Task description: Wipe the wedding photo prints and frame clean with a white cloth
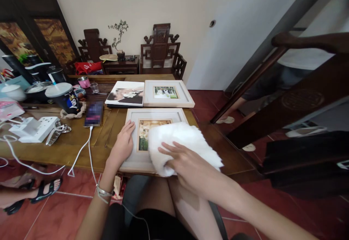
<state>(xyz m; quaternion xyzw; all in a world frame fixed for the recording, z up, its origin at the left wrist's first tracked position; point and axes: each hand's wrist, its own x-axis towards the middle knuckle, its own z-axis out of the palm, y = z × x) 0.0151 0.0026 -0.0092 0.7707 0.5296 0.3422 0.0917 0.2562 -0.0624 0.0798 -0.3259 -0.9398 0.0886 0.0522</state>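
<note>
The near frame [156,114] lies flat at the front of the bench [79,136], its lower border at the front edge, above the person's knees. The left hand [123,145] rests open and flat on the frame's left border, fingers pointing to 12 o'clock. The right hand [184,163] lies with fingers spread on a fluffy white cloth [188,136], pressing it rather than clenching it. The cloth covers the frame's right half and spills past its rim toward 3 o'clock.

Taking the near frame as centre, a second frame [188,100] lies just beyond it at 12 o'clock. A photo album [125,87] sits at 11 o'clock, close beside that second frame. At 10 o'clock lies a phone [93,114], and its white cable [88,142] runs toward 8 o'clock and drops off the front edge. Farther out, between 9 and 10 o'clock, stand a lidded cup [65,98] and a white power strip [43,125].

A strip of bare wood at 9 o'clock separates the frame from the cable. At 12 o'clock only a narrow gap parts the two frames. At 2 o'clock a dark stair rail [245,87] slants across. On the red floor [68,211] at 8 o'clock is another person's sandalled foot [45,190].
</note>
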